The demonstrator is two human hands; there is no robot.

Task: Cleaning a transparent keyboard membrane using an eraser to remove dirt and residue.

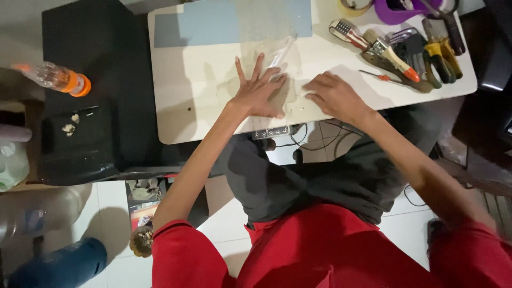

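Observation:
My left hand (260,90) lies flat with fingers spread on a clear plastic sheet (256,37) that covers the middle of a white table (186,101). My right hand (335,95) rests beside it to the right, fingers curled down onto the table surface near the sheet's edge; whether it pinches anything is hidden. A clear tube-like piece (281,53) lies just past my left fingertips. A pale blue board (202,24) sits under the sheet at the table's far side.
Hand tools (410,50) with yellow, orange and black handles lie at the table's right, beside a small red screwdriver (380,76) and a purple container (397,10). A black cabinet (85,96) with an orange-capped bottle (58,77) stands left. Cables (309,140) hang under the table.

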